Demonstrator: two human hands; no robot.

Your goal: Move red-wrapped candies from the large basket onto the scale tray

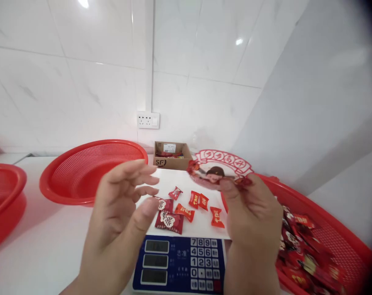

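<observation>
My right hand (pixel 250 217) pinches a clear plastic pouch (pixel 218 168) with red lettering and a cartoon figure, between thumb and fingers above the scale. My left hand (pixel 121 221) is raised over the scale's left side, fingers curved and apart, holding nothing. Between the hands, wrapped candies lie on the scale's white pan (pixel 201 225): several orange-red pieces such as one candy (pixel 217 216), a small pink-red candy (pixel 175 193), and dark red square packets (pixel 170 221), partly behind my left thumb. Nearest me is the scale's blue keypad panel (pixel 181 278), its displays dark.
A red basket (pixel 351 246) full of mixed candies stands at right. Two more red baskets are at left, one nearer the middle (pixel 66 176) and another at the edge (pixel 4 205). Behind the pan sits an open cardboard box (pixel 176 164) with packets, below a wall socket (pixel 148 120).
</observation>
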